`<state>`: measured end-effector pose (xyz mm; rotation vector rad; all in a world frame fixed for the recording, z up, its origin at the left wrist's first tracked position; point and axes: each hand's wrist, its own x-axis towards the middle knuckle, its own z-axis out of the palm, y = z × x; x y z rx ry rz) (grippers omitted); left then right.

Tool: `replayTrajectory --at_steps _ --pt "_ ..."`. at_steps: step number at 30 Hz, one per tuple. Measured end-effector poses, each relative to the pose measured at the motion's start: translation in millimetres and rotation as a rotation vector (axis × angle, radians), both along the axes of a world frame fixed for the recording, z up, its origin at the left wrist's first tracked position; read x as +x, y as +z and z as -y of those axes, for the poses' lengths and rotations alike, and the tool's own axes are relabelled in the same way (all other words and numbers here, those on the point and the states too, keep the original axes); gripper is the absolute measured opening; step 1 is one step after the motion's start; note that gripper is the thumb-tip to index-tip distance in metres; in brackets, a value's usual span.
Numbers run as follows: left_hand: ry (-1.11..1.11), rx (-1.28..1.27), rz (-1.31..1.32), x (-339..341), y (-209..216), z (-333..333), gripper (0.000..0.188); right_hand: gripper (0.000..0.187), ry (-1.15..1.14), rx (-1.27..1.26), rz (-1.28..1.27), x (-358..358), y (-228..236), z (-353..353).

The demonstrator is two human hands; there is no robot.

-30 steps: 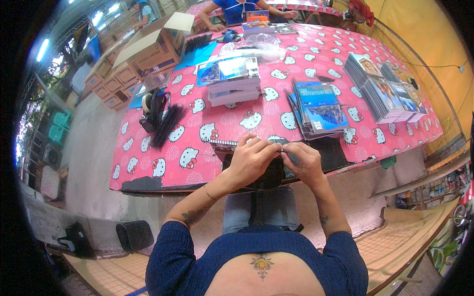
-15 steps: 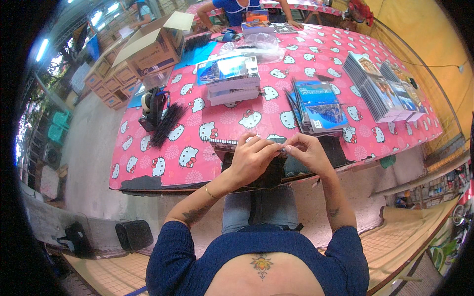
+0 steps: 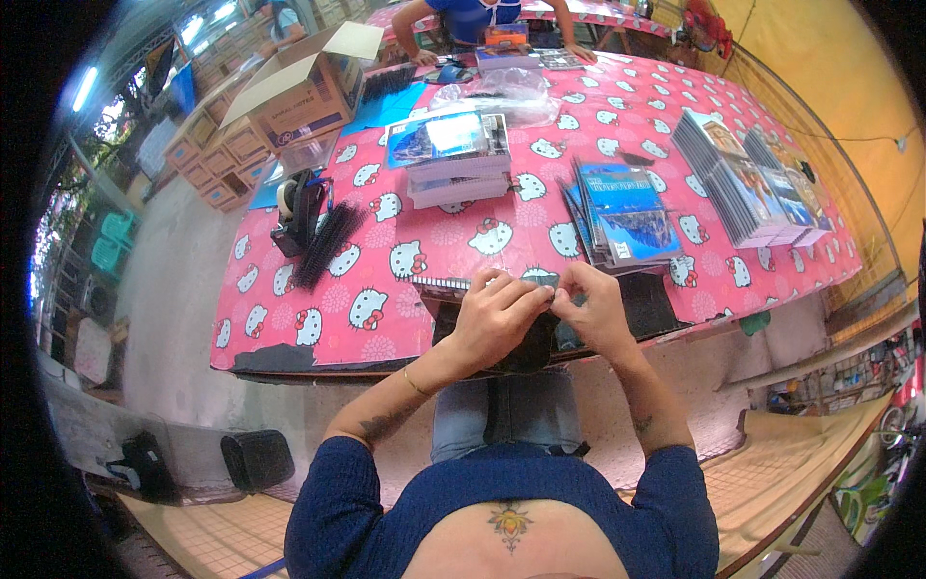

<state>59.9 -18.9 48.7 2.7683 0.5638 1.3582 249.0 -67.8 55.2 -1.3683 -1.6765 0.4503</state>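
Observation:
At the table's near edge, a notebook with a row of punched holes or binding along its upper edge sits under my hands. My left hand is closed over that edge, fingers bent and pressed together. Close beside it, my right hand pinches at the right end of the edge; what lies between its fingertips is too small to make out. My fingers hide much of the notebook. Left of it lies a bunch of black spiral binding coils, against a black tape dispenser.
A stack of blue-covered notebooks stands ahead, more blue notebooks ahead right, and tall stacks far right. A clear plastic bag lies behind. An open cardboard box is at left. Across the pink table is another person.
My right hand has shifted slightly, its fingers curling more at the notebook's right end. My left hand stays on the edge. The view has moved a little.

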Motion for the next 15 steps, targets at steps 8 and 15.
replayTrajectory --at_steps 8,15 --pt "-0.074 -0.124 -0.059 -7.0 7.4 0.5 0.027 0.031 0.24 -0.079 -0.32 1.7 -31.0 5.2" --pt "0.174 0.012 0.37 -42.9 98.9 -8.3 0.029 0.028 -0.13 0.384 -0.19 17.3 33.5 10.5"
